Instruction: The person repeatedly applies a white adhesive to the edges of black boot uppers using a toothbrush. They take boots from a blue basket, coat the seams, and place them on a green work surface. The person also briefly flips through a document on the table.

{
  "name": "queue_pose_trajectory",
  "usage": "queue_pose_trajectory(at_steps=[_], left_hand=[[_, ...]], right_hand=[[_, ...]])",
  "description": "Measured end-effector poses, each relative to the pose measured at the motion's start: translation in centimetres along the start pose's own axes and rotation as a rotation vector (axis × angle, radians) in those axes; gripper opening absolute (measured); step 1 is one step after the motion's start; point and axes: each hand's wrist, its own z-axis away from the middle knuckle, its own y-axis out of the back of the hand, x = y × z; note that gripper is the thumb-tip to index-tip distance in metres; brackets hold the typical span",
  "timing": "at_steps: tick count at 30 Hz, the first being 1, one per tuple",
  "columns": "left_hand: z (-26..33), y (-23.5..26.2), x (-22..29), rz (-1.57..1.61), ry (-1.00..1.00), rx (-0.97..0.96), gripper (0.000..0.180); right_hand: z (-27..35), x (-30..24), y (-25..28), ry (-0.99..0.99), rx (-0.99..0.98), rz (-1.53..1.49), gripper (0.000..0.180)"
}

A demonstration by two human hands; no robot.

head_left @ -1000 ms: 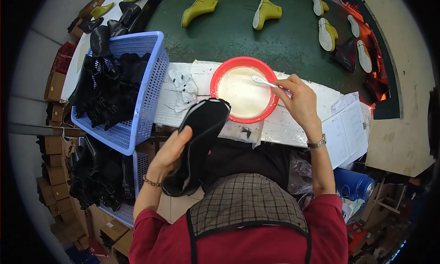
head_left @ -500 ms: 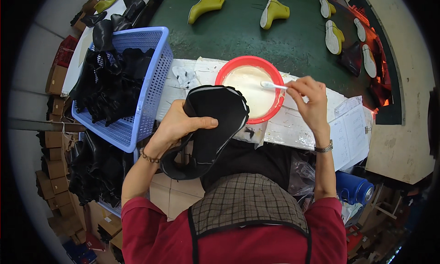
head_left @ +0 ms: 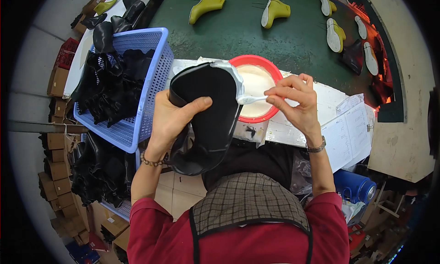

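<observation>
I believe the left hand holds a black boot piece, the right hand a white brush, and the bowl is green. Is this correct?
The bowl is red, not green, as the head view shows. The left hand holds the boot piece, the right hand the brush.

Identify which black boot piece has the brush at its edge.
The black boot piece in the left hand: the small white brush in the right hand is at its right edge. Other black pieces in the upper blue basket lie unheld.

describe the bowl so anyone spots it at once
Find the green tabletop. On the white board along its near edge sits a bowl, partly hidden by the black boot piece. Red colour and pale filling distinguish it from the blue basket.
</observation>
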Motion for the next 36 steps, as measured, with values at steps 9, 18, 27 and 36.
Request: queue_pose_trajectory(at_steps=[9,18,27,36], left_hand=[[-1.1,-1.5,0.3,-0.089,-0.238,0.134,0.023],[-5.1,0.8,-1.7,-0.344,-0.456,0.404,0.037],[-4.7,4.0,-9.1,-0.882,-0.240,0.172,0.123],[-2.2,3.3,-12.5,-1.127,-0.252,0.132,0.122]], right_hand=[[-0.9,1.0,-0.5,-0.010,0.101,0.012,0.011],[0.4,0.9,-1.1,-0.258,0.111,-0.121,0.012],[2.0,3.4,-2.1,-0.194,-0.182,0.537,0.008],[2.4,1.9,0.1,-0.390,0.022,0.272,0.012]])
